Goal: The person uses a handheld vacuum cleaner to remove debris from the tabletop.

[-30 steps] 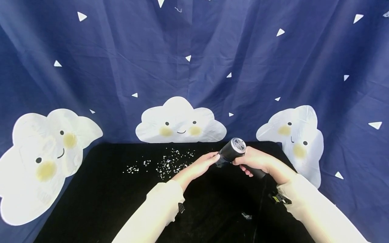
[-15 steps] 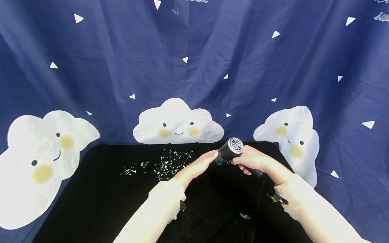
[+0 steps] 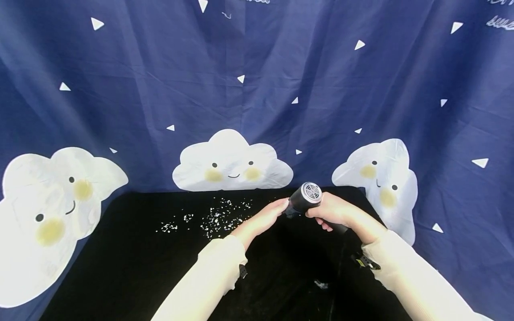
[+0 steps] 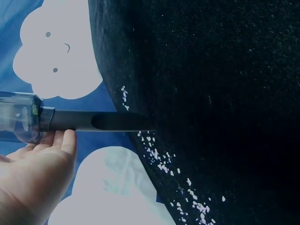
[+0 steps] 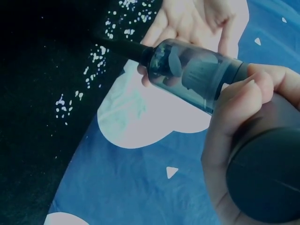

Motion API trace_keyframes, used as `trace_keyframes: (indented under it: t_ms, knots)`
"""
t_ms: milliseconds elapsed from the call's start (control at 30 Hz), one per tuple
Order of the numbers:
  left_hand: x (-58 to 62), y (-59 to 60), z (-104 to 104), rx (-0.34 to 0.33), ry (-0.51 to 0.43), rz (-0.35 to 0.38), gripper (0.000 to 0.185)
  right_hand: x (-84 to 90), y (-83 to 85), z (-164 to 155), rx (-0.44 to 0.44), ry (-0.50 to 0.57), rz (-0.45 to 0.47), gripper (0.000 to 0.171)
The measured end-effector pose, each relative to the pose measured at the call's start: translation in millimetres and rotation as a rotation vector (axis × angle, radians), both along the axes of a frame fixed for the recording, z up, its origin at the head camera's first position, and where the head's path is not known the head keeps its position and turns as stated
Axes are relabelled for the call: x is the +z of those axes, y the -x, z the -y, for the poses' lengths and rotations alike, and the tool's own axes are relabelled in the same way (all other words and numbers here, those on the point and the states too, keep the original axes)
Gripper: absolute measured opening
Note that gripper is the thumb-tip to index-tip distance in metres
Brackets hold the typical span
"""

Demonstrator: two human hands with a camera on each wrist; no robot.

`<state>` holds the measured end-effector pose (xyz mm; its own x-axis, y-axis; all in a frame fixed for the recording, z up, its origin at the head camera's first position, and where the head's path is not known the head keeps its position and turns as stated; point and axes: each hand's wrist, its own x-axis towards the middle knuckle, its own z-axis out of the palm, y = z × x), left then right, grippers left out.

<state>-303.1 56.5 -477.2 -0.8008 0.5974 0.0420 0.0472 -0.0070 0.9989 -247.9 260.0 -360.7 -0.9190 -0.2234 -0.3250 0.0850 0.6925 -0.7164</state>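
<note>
A black handheld vacuum (image 3: 299,200) with a silver vented end is held above the far part of a black-covered table (image 3: 140,267). My right hand (image 3: 335,209) grips its handle. Towards the front of the vacuum, my left hand (image 3: 263,220) cradles the clear dust cup (image 5: 187,70) with fingers underneath and the thumb on the other side. The long dark nozzle (image 4: 89,121) slants down towards the black cloth, its tip blending into the dark. White flakes (image 3: 218,218) lie scattered left of the vacuum, and more flakes (image 5: 96,56) show near the nozzle in the right wrist view.
Behind the table hangs a blue curtain (image 3: 201,89) with white triangles and smiling clouds; the middle cloud (image 3: 233,167) meets the table's back edge. A small pale patch (image 3: 321,284) shows on the cloth at front right. Both wrists wear dark straps.
The head view has turned slightly to the right, so curtain and flakes sit a little further left. Both hands keep their hold on the vacuum, which has barely moved.
</note>
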Motion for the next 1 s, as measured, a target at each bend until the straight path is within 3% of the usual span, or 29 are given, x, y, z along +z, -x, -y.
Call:
trace_keyframes:
  t_ms: [200, 433, 567, 767, 1000]
  knots:
    - [7.3, -5.2, 2, 0.005, 0.108, -0.037, 0.046, 6.9, -2.3, -5, 0.024, 0.031, 0.042, 0.018]
    - [11.0, -4.5, 2, -0.01, 0.104, -0.031, 0.047, 7.3, -1.1, -5, 0.04, 0.016, 0.021, 0.019]
    - [10.8, 0.0, 4, 0.025, 0.083, -0.024, 0.049, 2.5, -0.1, 0, 0.007, 0.056, 0.005, 0.022]
    - [10.2, 5.4, 5, 0.079, 0.024, 0.002, 0.045, -7.0, -5.8, 4, -0.092, 0.186, 0.055, 0.028]
    - [4.1, 1.3, -9, 0.177, 0.1, -0.105, 0.048, -16.5, -18.2, -6, -0.148, 0.289, 0.047, 0.029]
